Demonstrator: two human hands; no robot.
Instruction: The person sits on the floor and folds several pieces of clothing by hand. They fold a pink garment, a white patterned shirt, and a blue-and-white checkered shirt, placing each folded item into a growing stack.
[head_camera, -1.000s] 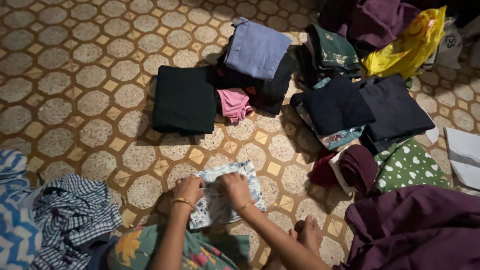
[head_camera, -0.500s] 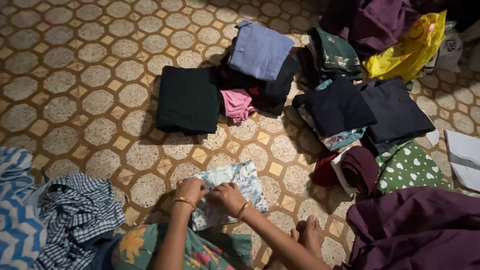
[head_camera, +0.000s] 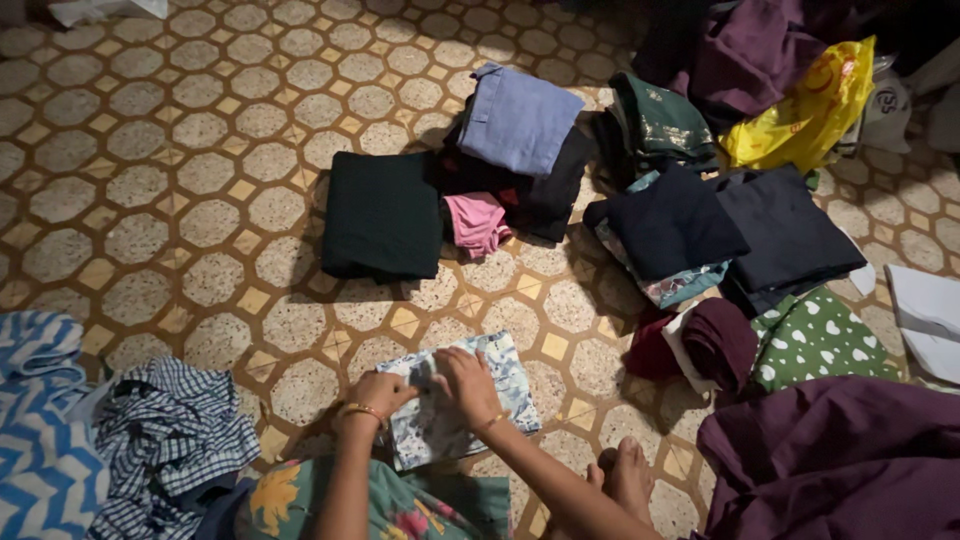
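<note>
A small folded cloth with a pale blue and white print lies on the tiled floor just in front of me. My left hand rests on its left edge, fingers curled down onto the fabric. My right hand lies flat across the middle of the cloth, pressing it. Both wrists wear thin gold bangles. My lap, in a green floral garment, is at the bottom edge, and my bare foot shows to the right.
Folded clothes lie ahead: a black stack, a pink piece, a grey-blue one, dark navy ones. A checked shirt and blue zigzag cloth heap at left. Purple fabric, green heart-print cloth and a yellow bag are at right.
My right hand has slid up from the cloth's left edge onto its middle and flattened. The left hand stayed at the left edge. The view tilted slightly.
</note>
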